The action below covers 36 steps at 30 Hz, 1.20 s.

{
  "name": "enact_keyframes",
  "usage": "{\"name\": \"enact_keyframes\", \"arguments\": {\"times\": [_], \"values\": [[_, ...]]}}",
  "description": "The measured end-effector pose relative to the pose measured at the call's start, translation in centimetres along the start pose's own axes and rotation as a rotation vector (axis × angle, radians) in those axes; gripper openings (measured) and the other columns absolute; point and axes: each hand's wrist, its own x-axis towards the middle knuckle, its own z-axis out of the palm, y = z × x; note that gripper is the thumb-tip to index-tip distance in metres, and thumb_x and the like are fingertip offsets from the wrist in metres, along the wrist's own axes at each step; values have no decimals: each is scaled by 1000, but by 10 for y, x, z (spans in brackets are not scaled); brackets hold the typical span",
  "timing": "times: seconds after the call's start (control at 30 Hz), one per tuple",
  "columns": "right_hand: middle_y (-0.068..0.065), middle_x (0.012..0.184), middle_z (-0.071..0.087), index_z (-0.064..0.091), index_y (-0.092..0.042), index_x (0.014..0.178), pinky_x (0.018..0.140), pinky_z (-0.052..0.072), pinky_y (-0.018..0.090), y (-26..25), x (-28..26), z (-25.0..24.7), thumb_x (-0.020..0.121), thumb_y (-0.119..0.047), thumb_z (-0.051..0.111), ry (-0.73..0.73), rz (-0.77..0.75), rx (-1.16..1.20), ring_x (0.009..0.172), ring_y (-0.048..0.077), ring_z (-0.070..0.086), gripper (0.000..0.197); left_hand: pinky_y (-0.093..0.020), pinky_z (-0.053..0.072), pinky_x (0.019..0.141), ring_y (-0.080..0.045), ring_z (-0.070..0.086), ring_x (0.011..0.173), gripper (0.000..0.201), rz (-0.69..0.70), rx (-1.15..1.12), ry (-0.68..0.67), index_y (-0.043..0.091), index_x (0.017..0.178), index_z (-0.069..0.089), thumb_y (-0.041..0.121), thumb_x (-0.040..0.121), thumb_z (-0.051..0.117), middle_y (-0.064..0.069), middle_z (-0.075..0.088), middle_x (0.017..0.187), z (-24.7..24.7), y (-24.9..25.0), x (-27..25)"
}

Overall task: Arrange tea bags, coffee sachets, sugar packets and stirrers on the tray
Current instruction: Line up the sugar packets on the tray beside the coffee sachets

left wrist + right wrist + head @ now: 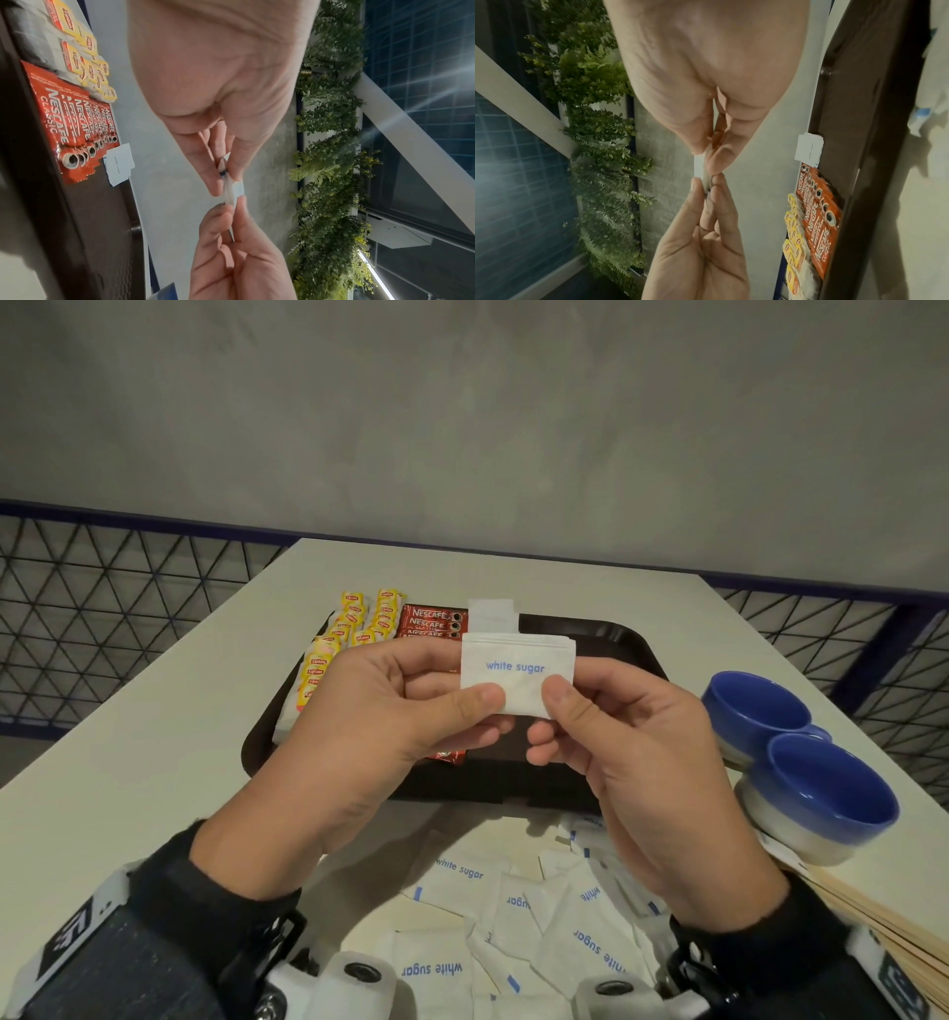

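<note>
Both hands hold up a small stack of white sugar packets above the dark brown tray. My left hand pinches its left lower corner, my right hand the right lower corner. The left wrist view shows the stack edge-on between thumb and fingers. On the tray lie yellow tea bags at the left, red coffee sachets beside them, and a few sugar packets at the far rim. Wooden stirrers lie off the tray at the near right.
Several loose sugar packets are heaped on the white table between my wrists. Two blue bowls stand at the right beside the tray. A wire-mesh railing runs behind the table, with a grey wall beyond.
</note>
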Motion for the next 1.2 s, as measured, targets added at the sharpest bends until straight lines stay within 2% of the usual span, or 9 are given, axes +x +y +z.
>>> {"name": "enact_keyframes", "arguments": {"times": [0.1, 0.3, 0.4, 0.67, 0.87, 0.97, 1.07, 1.2], "values": [[10, 95, 79, 74, -13, 105, 63, 62, 26, 2, -1, 1, 89, -9, 64, 18, -20, -25, 69, 20, 68, 20, -24, 62, 67, -25, 79, 80, 32, -1, -2, 7, 6, 107, 75, 5, 74, 75, -15, 80, 98, 0, 0, -1], [10, 92, 79, 74, -18, 105, 67, 62, 26, 2, -2, 2, 84, -17, 65, 40, -25, -43, 70, 20, 70, 23, -24, 62, 67, -26, 79, 80, 29, 18, -2, 20, 7, 102, 75, 6, 73, 75, -15, 80, 96, 1, 0, 0], [10, 92, 79, 74, -17, 106, 68, 62, 26, 2, -2, 3, 87, -14, 65, 42, -28, -31, 70, 19, 70, 22, -24, 62, 67, -25, 79, 80, 27, 29, 9, 28, 8, 101, 75, 6, 74, 76, -14, 80, 94, 1, -1, 0], [12, 77, 77, 76, -18, 99, 62, 61, 24, 2, -3, 3, 87, -8, 70, 136, -102, -119, 60, 19, 69, 16, -25, 62, 67, -25, 79, 78, 26, 62, 25, 38, 8, 98, 75, 5, 72, 76, -14, 80, 90, 3, -4, 0], [11, 76, 76, 76, -15, 99, 59, 60, 24, 4, -3, 2, 87, -7, 72, 174, -130, -147, 59, 19, 69, 15, -25, 62, 67, -24, 79, 77, 28, 77, 44, 49, 7, 99, 74, 7, 71, 77, -13, 81, 89, 3, -6, 1], [10, 85, 77, 76, -15, 104, 59, 59, 25, 3, -3, 1, 88, -15, 70, 139, -87, -135, 63, 17, 66, 17, -27, 62, 69, -26, 79, 80, 28, 75, 55, 43, 9, 99, 75, 9, 71, 77, -12, 81, 91, 2, -4, 1], [7, 97, 75, 76, -24, 108, 63, 55, 29, 0, -2, -2, 84, -29, 71, 59, -50, -210, 71, 16, 61, 25, -28, 63, 71, -28, 79, 84, 30, 55, 75, 24, 9, 101, 74, 10, 71, 77, -11, 81, 94, -1, -2, 0], [6, 96, 77, 76, -23, 104, 69, 52, 35, -8, 2, -8, 90, -13, 71, -58, 46, -325, 75, 20, 60, 17, -31, 64, 75, -28, 79, 86, 30, -9, 117, -20, 4, 107, 73, 5, 77, 77, -11, 81, 96, -3, -1, 0]]}}
